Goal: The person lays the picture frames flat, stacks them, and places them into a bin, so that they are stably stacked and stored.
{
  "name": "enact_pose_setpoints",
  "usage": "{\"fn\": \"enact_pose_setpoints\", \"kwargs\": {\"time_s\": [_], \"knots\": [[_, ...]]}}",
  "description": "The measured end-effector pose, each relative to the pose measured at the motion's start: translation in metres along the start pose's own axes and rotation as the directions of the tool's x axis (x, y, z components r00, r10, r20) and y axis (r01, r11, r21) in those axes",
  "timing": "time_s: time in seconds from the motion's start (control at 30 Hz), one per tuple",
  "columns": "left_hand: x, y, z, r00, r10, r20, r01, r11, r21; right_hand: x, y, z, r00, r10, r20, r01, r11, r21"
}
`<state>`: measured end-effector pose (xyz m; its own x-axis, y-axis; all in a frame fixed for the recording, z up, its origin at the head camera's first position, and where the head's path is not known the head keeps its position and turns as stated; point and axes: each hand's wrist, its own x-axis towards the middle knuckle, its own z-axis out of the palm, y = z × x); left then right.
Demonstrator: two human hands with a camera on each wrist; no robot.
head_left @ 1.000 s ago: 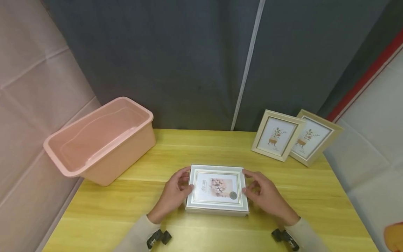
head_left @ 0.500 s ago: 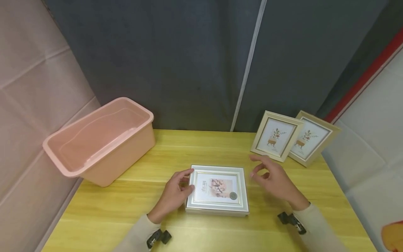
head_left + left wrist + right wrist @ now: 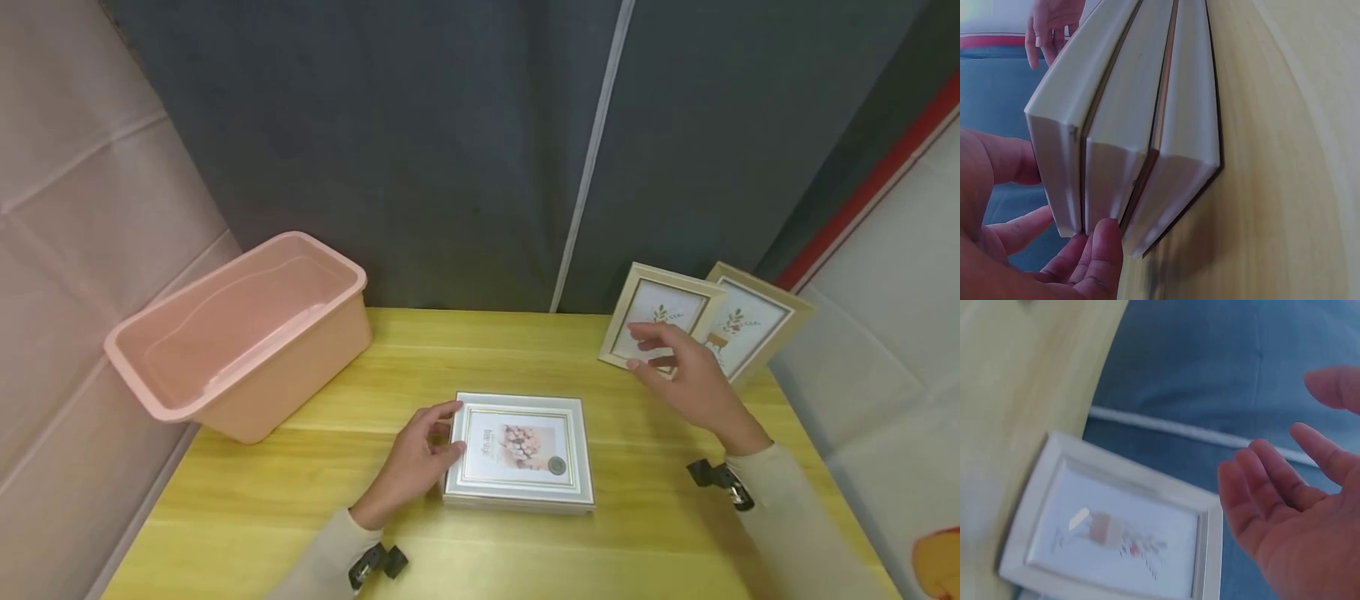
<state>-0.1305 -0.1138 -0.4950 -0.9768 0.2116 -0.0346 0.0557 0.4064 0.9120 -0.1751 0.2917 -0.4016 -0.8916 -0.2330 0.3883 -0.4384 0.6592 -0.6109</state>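
Note:
Three picture frames lie stacked flat on the table; the top one is a silver-white picture frame point(image 3: 517, 450) with a floral print. Their pale edges point(image 3: 1125, 150) show layered in the left wrist view. My left hand point(image 3: 412, 462) holds the left side of this stack, thumb and index fingertip at the top frame's border and other fingers against the side. Raised over the right of the table, my right hand point(image 3: 690, 375) holds nothing, its fingers loosely bent. Behind it stands a cream picture frame point(image 3: 626, 321), partly hidden by the hand; in the right wrist view its face shows blurred.
A second, beige-gold picture frame point(image 3: 772, 304) stands behind the cream one, overlapped by it. At the left stands a pink plastic bin point(image 3: 292, 354) on the wooden table point(image 3: 300, 517). A dark grey curtain point(image 3: 390, 150) hangs along the table's back edge.
My right hand has let go of the stack's right side and moved up and right to the standing frames. The left hand and the stack stay in place.

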Motion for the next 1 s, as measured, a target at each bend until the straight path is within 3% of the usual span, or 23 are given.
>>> {"fn": "enact_pose_setpoints", "kwargs": {"time_s": [0.13, 0.4, 0.67, 1.0], "knots": [[-0.001, -0.001, -0.001, 1.0, 0.0, 0.003, 0.0, 1.0, 0.007, 0.009, 0.009, -0.014, 0.998, 0.024, -0.056, -0.025, 0.999, -0.021], [0.0, -0.001, -0.003, 1.0, 0.011, 0.016, -0.011, 1.0, 0.002, 0.026, 0.024, -0.05, 0.986, -0.054, -0.158, 0.024, 0.982, -0.187], [0.001, -0.002, -0.006, 1.0, 0.002, 0.015, -0.002, 1.0, -0.006, 0.043, 0.042, -0.069, 0.994, 0.039, -0.1, -0.06, 0.974, -0.22], [0.003, -0.003, -0.007, 1.0, 0.012, 0.019, -0.012, 1.0, 0.001, 0.057, 0.09, -0.066, 0.988, 0.13, -0.081, -0.141, 0.979, -0.15]]}}
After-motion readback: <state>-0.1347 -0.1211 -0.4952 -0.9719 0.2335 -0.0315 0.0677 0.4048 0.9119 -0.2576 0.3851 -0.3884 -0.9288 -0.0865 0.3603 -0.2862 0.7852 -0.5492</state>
